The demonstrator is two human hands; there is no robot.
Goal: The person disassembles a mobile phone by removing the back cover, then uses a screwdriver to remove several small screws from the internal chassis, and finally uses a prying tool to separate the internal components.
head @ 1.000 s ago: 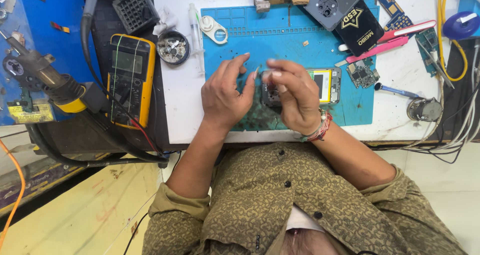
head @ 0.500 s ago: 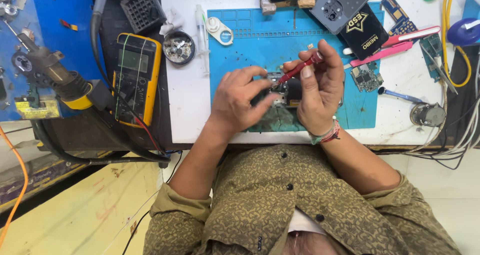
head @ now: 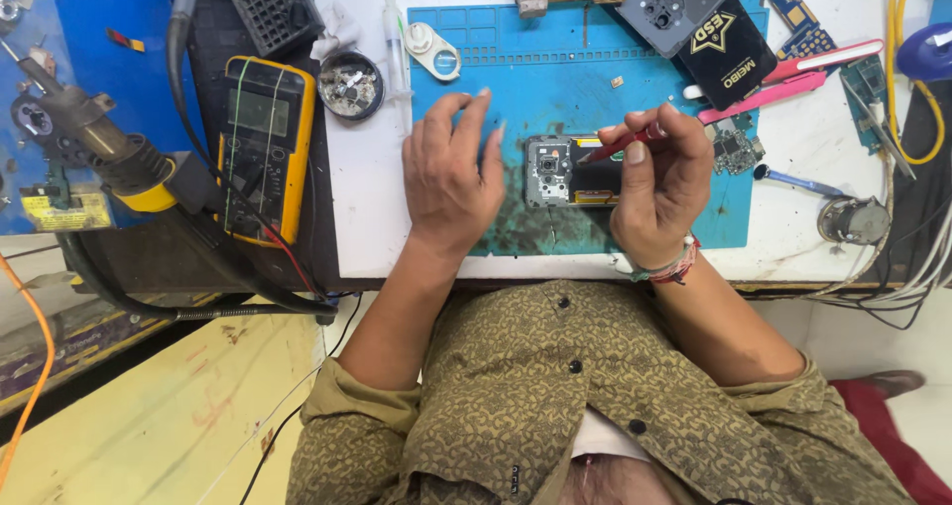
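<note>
Opened phone (head: 567, 171) lies between left hand (head: 448, 180) (fingers spread) and right hand (head: 659, 183).

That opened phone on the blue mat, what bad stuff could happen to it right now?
1. The right hand holds a red tool with its tip over the opened phone; a slip could scratch the exposed parts.
2. The left hand is lifted beside the phone, not pressing on it, so the phone might slide on the blue mat.
3. A tiny loose piece lies on the mat and could get lost.
</note>
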